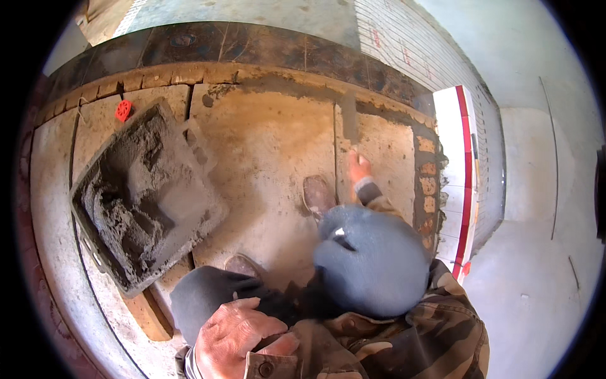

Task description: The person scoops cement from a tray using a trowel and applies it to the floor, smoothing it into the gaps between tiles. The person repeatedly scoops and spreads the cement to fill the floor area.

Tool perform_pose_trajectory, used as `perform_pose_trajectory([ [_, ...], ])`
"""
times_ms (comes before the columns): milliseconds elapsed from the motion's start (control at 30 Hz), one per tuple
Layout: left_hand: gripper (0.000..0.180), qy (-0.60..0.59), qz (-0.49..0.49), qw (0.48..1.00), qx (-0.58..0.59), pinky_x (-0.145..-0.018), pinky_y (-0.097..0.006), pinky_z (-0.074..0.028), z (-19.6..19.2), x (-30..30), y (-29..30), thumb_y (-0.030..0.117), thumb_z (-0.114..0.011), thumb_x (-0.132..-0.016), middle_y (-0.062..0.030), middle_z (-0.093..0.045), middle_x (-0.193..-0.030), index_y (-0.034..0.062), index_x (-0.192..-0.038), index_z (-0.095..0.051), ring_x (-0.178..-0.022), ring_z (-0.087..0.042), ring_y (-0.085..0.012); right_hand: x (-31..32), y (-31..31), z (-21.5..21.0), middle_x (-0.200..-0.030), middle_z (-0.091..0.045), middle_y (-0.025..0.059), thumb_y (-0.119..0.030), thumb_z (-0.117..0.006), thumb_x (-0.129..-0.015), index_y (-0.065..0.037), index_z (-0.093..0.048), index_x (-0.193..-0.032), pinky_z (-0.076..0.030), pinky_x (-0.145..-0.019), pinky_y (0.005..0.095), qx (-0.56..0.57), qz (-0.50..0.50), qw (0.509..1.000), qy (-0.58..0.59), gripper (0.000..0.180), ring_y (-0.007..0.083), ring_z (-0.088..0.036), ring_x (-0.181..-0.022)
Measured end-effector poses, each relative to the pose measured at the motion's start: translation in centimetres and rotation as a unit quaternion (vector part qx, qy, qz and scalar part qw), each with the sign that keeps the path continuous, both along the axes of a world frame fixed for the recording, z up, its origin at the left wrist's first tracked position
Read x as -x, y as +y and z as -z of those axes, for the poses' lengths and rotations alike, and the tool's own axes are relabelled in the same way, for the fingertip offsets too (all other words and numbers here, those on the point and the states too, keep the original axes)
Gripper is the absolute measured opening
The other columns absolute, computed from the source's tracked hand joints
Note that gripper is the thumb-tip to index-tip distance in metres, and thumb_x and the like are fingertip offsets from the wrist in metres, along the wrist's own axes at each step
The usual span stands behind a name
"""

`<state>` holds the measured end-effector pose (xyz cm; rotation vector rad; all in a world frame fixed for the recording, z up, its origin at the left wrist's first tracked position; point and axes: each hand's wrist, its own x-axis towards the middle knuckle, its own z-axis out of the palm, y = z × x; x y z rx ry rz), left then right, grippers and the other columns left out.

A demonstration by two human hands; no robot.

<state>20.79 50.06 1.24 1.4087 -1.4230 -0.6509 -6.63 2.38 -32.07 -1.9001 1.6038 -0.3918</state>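
Mortar tray (142, 196) at platform's left edge, half full. My left hand (233, 338) rests closed on my knee, empty. My right hand (358, 165) grips, apparently, a trowel (349, 120) smoothing mortar by the far edge; right brick border (428, 183) unfinished.

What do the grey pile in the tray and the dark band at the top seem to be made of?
The pile looks like wet cement mortar: grey, lumpy and matte, smeared over the tray. The band seems to be glazed tile: dark, slightly glossy pieces with thin joints between them. The exact kind of tile is unclear.
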Motion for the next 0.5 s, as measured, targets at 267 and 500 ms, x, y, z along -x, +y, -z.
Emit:
perform_pose_trajectory([
  [267,0.026,0.071,0.042,0.994,0.072,-0.086,-0.052,-0.057,-1.1,-0.7,2.9,0.018,-0.080,-0.072,-0.0110,-0.073,-0.092,0.0044,-0.094,-0.077,-0.083,-0.072,-0.0271,-5.1,6.5,-6.0,-0.062,-0.053,-0.0009,-0.049,-0.059,-0.102,-0.006,-0.063,-0.089,-0.037,-0.039,0.0318,-0.174,0.051,0.961,-0.208,0.045,0.0117,-0.047,-0.045],
  [500,0.021,0.069,0.072,0.992,0.077,-0.085,-0.050,-0.057,-0.2,-0.7,-0.1,0.014,-0.082,-0.074,-0.0095,-0.072,-0.091,0.0049,-0.093,-0.076,-0.081,-0.070,-0.0280,-1.3,5.5,-4.9,-0.066,-0.058,0.0065,-0.057,-0.061,-0.099,-0.002,-0.068,-0.089,-0.038,-0.041,0.0375,-0.117,0.063,0.989,-0.065,0.056,0.0188,-0.052,-0.046],
])
